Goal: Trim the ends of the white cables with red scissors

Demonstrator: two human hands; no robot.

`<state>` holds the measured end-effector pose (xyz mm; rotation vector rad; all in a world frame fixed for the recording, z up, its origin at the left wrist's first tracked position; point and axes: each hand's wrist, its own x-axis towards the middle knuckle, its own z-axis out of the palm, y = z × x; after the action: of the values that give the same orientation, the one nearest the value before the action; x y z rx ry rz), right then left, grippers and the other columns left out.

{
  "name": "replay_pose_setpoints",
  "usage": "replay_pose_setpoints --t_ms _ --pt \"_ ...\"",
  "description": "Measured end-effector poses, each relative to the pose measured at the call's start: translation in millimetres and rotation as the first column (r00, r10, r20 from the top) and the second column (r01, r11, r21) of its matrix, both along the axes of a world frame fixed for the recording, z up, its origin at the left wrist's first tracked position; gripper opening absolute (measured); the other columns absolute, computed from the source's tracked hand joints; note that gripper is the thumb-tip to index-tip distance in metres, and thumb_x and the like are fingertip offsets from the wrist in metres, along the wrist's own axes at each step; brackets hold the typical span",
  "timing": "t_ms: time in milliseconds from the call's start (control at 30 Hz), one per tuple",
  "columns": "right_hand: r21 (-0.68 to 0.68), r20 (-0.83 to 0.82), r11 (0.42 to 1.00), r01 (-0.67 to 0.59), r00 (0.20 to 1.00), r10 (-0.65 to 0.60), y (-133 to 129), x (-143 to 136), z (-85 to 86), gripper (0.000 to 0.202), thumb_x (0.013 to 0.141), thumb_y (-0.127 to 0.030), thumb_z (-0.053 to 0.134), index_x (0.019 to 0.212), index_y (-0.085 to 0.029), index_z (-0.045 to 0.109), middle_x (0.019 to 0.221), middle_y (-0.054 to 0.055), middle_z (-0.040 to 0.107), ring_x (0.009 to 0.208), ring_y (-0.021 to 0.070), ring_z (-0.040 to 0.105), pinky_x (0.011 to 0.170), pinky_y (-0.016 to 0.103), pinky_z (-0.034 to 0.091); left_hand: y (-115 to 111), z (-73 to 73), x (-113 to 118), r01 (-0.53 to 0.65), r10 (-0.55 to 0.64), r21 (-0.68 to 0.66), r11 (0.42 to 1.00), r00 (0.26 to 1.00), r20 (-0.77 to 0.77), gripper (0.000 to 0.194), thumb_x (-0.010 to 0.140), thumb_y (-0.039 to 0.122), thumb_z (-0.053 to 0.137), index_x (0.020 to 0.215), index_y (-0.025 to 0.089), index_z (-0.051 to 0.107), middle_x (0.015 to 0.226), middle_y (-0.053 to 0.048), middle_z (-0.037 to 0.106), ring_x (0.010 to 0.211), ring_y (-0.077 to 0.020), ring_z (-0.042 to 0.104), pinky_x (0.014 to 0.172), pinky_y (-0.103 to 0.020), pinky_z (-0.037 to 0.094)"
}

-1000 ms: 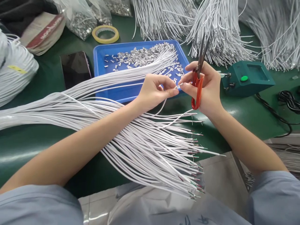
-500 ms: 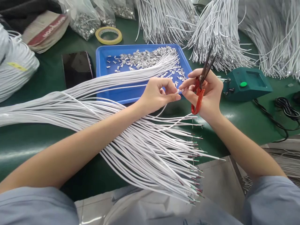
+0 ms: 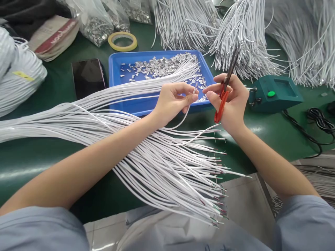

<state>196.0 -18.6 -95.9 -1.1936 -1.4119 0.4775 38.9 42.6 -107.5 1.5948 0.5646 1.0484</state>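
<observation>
My left hand (image 3: 175,101) pinches one white cable (image 3: 186,113) near its end, which points up between thumb and forefinger. My right hand (image 3: 231,103) holds red-handled scissors (image 3: 222,105) against the palm, blades upward. The right thumb and forefinger sit a little right of the cable end, apart from it. Behind both hands lies a blue tray (image 3: 115,64) with many small metal clips (image 3: 162,65) and a bunch of white cables (image 3: 154,81) whose ends rest among them. Below my left forearm fans a bundle of white cables (image 3: 167,164) with stripped, coloured wire ends.
A teal device (image 3: 277,94) with a green button stands to the right, its black cord (image 3: 303,129) beside it. Yellow tape (image 3: 122,42), a phone (image 3: 88,77) and bags of clips (image 3: 96,28) lie at the back left. Hanks of white cable (image 3: 240,38) fill the back right.
My left hand has drawn slightly left and turned the cable end upward. The fingertips of the two hands have separated. The scissors have stayed in my right hand.
</observation>
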Motion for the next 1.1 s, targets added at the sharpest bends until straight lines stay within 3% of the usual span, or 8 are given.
replay_pose_setpoints --t_ms 133,300,500,633,867,967,1100 --pt "0.012 -0.017 1.0 0.004 1.0 -0.004 3.7 2.8 -2.9 0.021 0.08 -0.04 0.067 0.095 -0.03 0.055 0.078 -0.001 0.069 0.079 0.02 0.069 0.073 0.04 0.056 -0.2 0.5 -0.9 -0.014 0.014 -0.036 0.999 1.0 0.005 0.029 0.067 0.039 0.081 0.072 0.015 0.065 0.071 -0.001 0.067 0.043 -0.0023 0.048 0.038 -0.017 0.04" --pt "-0.014 -0.035 0.998 -0.059 0.998 0.059 6.3 4.4 -1.7 0.026 0.075 -0.04 0.074 0.093 -0.028 0.06 0.079 -0.001 0.068 0.07 0.0175 0.066 0.069 0.037 0.055 1.6 -1.4 -1.9 0.035 -0.035 -0.046 0.998 0.999 0.005 0.015 0.076 0.028 0.072 0.073 0.014 0.067 0.071 -0.002 0.069 0.038 -0.0006 0.043 0.033 -0.017 0.032" --pt "-0.059 0.089 0.996 -0.063 0.994 0.068 7.3 7.4 -4.2 0.027 0.072 -0.034 0.074 0.095 -0.024 0.063 0.073 -0.003 0.065 0.064 0.0134 0.06 0.061 0.03 0.05 1.0 -0.5 -1.7 0.051 -0.051 -0.09 0.995 0.999 0.005 0.009 0.08 0.023 0.066 0.076 0.015 0.068 0.065 -0.002 0.067 0.038 -0.0007 0.038 0.034 -0.017 0.029" --pt "-0.104 0.267 0.994 -0.024 0.962 0.051 7.8 10.6 -6.3 0.027 0.071 -0.032 0.073 0.096 -0.022 0.067 0.066 -0.004 0.061 0.057 0.0111 0.053 0.061 0.029 0.047 0.0 2.3 -2.7 0.05 -0.051 -0.097 0.994 0.999 -0.002 0.009 0.081 0.021 0.064 0.076 0.015 0.068 0.063 -0.001 0.064 0.041 -0.0017 0.039 0.036 -0.018 0.029" --pt "-0.094 0.374 0.995 0.015 0.927 0.021 6.0 11.2 -4.0 0.029 0.07 -0.032 0.074 0.098 -0.022 0.07 0.068 -0.002 0.065 0.061 0.0134 0.058 0.06 0.028 0.045 0.9 0.7 -2.5 0.013 -0.013 -0.051 0.999 1.0 -0.011 0.011 0.08 0.022 0.063 0.073 0.015 0.068 0.061 -0.001 0.062 0.045 -0.0033 0.044 0.039 -0.018 0.032" --pt "-0.096 0.318 0.995 -0.002 0.948 0.033 5.2 8.7 -3.2 0.026 0.071 -0.031 0.073 0.096 -0.022 0.068 0.067 -0.003 0.064 0.062 0.0134 0.058 0.061 0.029 0.047 0.3 0.5 -2.6 0.0 0.001 -0.013 1.0 0.999 0.036 0.012 0.079 0.022 0.066 0.069 0.015 0.067 0.062 -0.001 0.064 0.055 -0.0065 0.055 0.047 -0.019 0.043" --pt "-0.069 0.049 0.993 -0.101 0.993 0.104 3.8 3.7 -1.0 0.025 0.073 -0.037 0.073 0.093 -0.026 0.064 0.069 -0.003 0.066 0.063 0.0142 0.062 0.059 0.03 0.051 -2.2 2.8 -3.3 0.046 -0.046 0.031 0.998 0.999 0.023 0.014 0.076 0.026 0.071 0.067 0.016 0.068 0.063 -0.002 0.066 0.064 -0.0105 0.062 0.058 -0.022 0.052"
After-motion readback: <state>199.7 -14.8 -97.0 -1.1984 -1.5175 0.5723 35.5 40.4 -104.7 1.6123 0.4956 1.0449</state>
